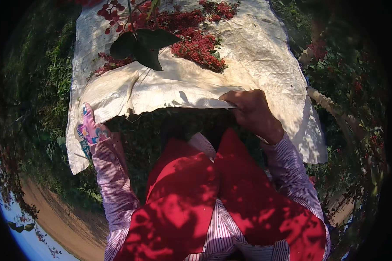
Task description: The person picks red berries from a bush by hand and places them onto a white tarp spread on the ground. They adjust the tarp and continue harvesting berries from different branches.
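A white woven plastic sheet [264, 55] is spread over the greenery before me, its near edge raised and creased. Heaps of small red berry clusters [199, 49], mixed with green leaves, lie on its middle and far part. My left hand [93, 129], in a floral-patterned glove, grips the sheet at its near left side, thumb on top and the other fingers mostly hidden. Bare, my right hand [256, 112] pinches the near edge right of the middle. Between both hands the edge hangs in a shallow curve, with a fold toward the left.
A twig with dark green leaves [143, 45] and red berries [111, 13] hangs close to the camera, covering part of the heap. At right, a bare branch [323, 99] reaches beside the sheet. Grass [55, 65] borders the left; brown soil [62, 218] shows lower left.
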A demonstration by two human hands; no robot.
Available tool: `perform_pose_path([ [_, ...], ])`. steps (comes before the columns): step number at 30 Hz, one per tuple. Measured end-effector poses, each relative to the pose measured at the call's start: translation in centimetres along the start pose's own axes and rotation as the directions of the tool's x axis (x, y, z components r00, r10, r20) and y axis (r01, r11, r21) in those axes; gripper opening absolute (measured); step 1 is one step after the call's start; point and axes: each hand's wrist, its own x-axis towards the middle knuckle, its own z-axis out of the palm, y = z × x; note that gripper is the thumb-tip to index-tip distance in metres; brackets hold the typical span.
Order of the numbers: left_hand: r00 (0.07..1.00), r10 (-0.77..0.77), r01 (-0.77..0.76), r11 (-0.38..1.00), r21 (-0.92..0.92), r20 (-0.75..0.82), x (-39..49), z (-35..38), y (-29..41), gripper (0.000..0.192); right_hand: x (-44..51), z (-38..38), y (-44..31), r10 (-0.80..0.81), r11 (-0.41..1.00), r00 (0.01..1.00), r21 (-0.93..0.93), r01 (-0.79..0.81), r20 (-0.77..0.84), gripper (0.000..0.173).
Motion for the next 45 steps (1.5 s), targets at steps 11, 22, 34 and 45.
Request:
perform_pose_path([
  [11, 0.943, -0.185, 0.255, 0.937, 0.24, -0.278, -11.7, -7.4, -15.8, 0.03, -8.6, 4.6, 1.1, -0.019, 0.958, 0.994, 0.286, -0.012, 0.106, 0.022],
  [22, 0.869, -0.466, 0.181, -0.015, 0.983, -0.167, -8.8, -4.3, -12.8, 0.033, -11.2, -1.0, 4.5, 0.212, 0.65, 0.745, 0.478, -0.591, 0.633, 0.056],
  [34, 0.555, -0.39, -0.283, 0.742, 0.608, 0.735, -5.1, 2.1, -18.1, 0.028, -1.6, -12.2, 2.9, 0.742, 0.563, 0.431, 0.826, 0.015, -0.514, 0.019],
  [45, 0.699, -0.399, -0.18, 0.705, 0.686, 0.594, 8.0, 8.8, 1.0, 0.026, 6.4, -16.3, 1.3, 0.925, 0.299, 0.181, 0.934, 0.196, -0.334, 0.039],
])
